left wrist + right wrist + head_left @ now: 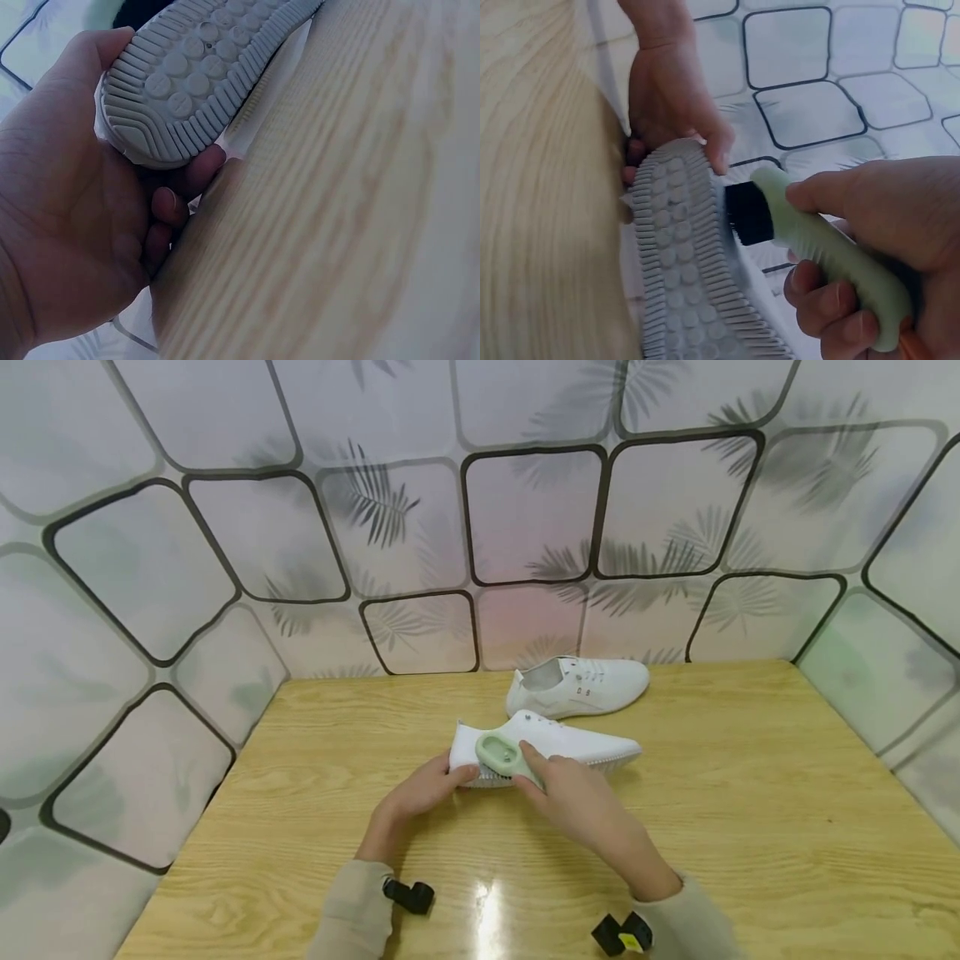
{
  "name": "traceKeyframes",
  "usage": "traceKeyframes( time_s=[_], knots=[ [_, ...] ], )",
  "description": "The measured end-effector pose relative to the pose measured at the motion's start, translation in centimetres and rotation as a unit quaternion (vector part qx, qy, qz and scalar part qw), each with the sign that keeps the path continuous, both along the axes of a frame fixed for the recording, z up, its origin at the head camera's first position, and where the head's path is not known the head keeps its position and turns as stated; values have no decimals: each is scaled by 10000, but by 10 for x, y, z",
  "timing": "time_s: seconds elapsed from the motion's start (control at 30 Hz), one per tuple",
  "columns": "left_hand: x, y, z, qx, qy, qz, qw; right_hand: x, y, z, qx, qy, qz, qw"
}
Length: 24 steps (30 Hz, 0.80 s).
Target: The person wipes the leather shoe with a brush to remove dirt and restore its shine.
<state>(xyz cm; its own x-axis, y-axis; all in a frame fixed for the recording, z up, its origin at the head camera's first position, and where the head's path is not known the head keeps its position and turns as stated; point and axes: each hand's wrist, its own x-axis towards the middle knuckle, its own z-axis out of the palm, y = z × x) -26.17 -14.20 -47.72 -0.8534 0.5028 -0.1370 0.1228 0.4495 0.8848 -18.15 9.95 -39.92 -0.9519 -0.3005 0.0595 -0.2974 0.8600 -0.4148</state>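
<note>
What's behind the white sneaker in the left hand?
A second white lace-up sneaker, mostly in view on the wood-grain table. The held sneaker covers part of its lower edge near the heel; its underside can't be seen.

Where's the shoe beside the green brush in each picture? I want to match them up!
Head: the white shoe is just below and right of the middle, the nearer of two.
Left wrist: the shoe is at the top, left of the middle, showing its sole.
Right wrist: the shoe is at the bottom, left of the middle.
Shared landmark: the left hand holding its heel end.
</note>
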Motion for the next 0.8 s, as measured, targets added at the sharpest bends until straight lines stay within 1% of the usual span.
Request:
traceKeyframes(
  time_s=[0.07, 0.2, 0.3, 0.37, 0.43, 0.53, 0.63, 0.7, 0.8],
  knots=[
    [0, 0, 0, -38, 30, -9, 10000, 1, 1, 1, -14, 51, -40, 10000],
    [0, -1, 0, -83, 29, 19, 10000, -1, 3, 0, 62, 185, -294, 9994],
    [-1, -2, -1, -61, 51, 16, 10000, -3, 1, -3, 137, 184, -156, 9996],
    [-1, -2, 0, -25, 85, -18, 10000, -4, -1, -3, 88, 156, 11, 9998],
    [-1, -1, 0, -7, 123, -57, 9999, -2, 0, -1, 43, 138, 92, 9999],
    [-2, -1, -1, 10, 132, -97, 9999, 0, 3, 2, 75, 220, -70, 9997],
    [-2, -1, -1, 6, 96, -100, 9999, 0, 4, 0, 244, 303, -215, 9990],
    [-1, -1, 0, 22, 86, -111, 9999, -1, 2, -2, 312, 298, -167, 9989],
    [0, -1, 0, 36, 80, -100, 9999, -1, -1, -5, 313, 207, 19, 9993]
  ],
)
